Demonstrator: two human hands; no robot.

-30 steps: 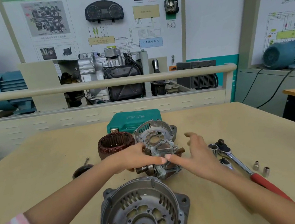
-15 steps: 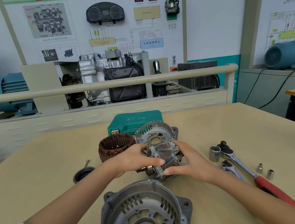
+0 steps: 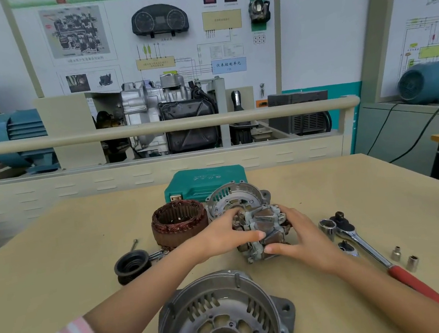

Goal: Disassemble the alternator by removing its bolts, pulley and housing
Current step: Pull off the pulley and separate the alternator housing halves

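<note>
Crowding the rotor (image 3: 264, 232): stator (image 3: 179, 227) at left, rear housing (image 3: 237, 197) behind, front housing (image 3: 222, 319) in front, ratchet (image 3: 358, 238) at right. Leaving open table (image 3: 60, 266) far left.

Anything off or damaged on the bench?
Nothing stands out. Both hands, left and right, grip the rotor; stator, pulley and front housing lie apart, intact.

One head-worn wide-angle view looks forward and down, close over the counter (image 3: 60, 266), facing the training board (image 3: 143, 38) beyond.
</note>
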